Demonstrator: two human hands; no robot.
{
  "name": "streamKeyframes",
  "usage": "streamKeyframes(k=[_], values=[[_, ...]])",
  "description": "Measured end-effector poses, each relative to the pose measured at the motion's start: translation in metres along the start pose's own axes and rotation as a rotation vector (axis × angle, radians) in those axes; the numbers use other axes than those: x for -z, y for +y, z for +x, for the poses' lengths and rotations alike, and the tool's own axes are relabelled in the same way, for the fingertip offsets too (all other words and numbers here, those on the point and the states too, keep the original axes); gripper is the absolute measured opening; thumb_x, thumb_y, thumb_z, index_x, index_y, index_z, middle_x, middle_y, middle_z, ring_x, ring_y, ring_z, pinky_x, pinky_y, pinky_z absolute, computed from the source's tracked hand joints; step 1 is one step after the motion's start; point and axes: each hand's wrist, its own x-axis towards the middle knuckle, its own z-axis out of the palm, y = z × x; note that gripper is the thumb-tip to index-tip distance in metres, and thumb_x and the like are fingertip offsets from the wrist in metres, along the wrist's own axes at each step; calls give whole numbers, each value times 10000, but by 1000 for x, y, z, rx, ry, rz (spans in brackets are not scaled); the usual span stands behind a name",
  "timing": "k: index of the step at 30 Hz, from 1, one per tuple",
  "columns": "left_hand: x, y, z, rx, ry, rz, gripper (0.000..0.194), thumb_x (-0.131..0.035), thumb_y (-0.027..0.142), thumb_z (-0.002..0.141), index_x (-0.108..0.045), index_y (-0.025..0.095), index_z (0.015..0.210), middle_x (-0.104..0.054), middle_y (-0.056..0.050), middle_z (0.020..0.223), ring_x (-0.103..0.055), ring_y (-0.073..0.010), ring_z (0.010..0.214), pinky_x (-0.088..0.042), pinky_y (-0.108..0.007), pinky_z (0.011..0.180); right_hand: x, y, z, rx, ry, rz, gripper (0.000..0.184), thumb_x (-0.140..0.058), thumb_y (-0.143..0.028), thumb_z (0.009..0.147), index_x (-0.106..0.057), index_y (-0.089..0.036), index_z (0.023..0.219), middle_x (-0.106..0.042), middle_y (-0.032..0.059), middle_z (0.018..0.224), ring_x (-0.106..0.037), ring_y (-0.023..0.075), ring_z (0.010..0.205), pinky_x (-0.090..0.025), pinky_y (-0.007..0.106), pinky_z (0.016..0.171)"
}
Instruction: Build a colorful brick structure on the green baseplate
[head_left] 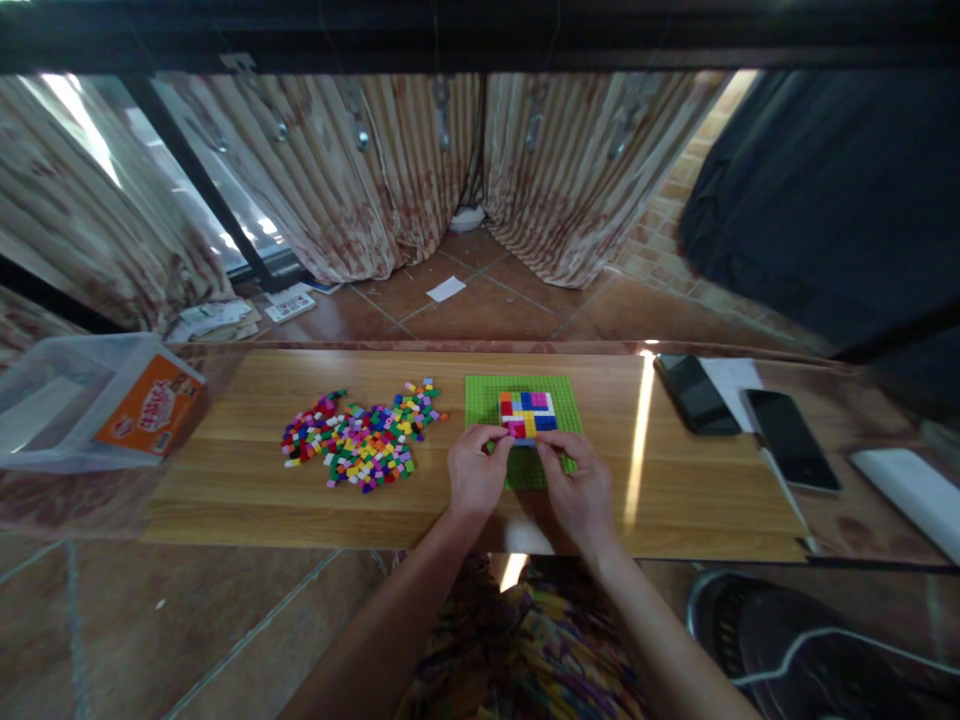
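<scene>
A square of multicoloured toy building bricks [527, 402] sits on a green studded baseplate [480, 395]. Red, yellow, blue, white and pink pieces show on its top. At its near left corner, my left hand [480, 468] is closed, thumb and forefinger pinched against the bricks by a pink piece. My right hand [579, 485] pinches at the near right edge of the same square. Both hands partly cover the baseplate's near half, and any small piece between the fingertips is hidden. To the left lies a loose pile of small coloured bricks [367, 440].
The wooden board [225, 480] lies across a low table. On the left stands a clear plastic box [60, 400] with an orange label. Two dark phones [696, 395] [791, 440], white paper [731, 385] and a white object [911, 495] lie on the right.
</scene>
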Motion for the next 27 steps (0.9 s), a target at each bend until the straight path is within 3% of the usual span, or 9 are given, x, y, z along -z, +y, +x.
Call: streamKeyframes(k=[11, 18, 27], values=[[1, 3, 1, -44, -17, 107, 77, -648, 170, 800, -721, 194, 800, -684, -19, 805, -596, -121, 708, -444, -245, 655, -13, -3, 20, 102, 34, -315, 206, -595, -345, 824, -702, -226, 955, -638, 96, 1065, -548, 262, 1022, -391, 475, 937], [1, 5, -1, -75, -18, 150, 92, -633, 166, 818, -718, 197, 803, -691, -28, 824, -623, -137, 756, -465, -258, 682, -32, 3, 25, 39, 59, -279, 276, -626, -332, 776, -687, -204, 1013, -581, 131, 1181, -514, 286, 1110, -390, 496, 966], [2, 7, -2, -94, -25, 171, 107, -621, 164, 832, -722, 199, 821, -688, -28, 815, -623, -136, 757, -474, -256, 692, -34, 3, 28, -10, 71, -179, 285, -645, -271, 726, -682, -191, 998, -572, 131, 1178, -529, 286, 1104, -392, 514, 997]])
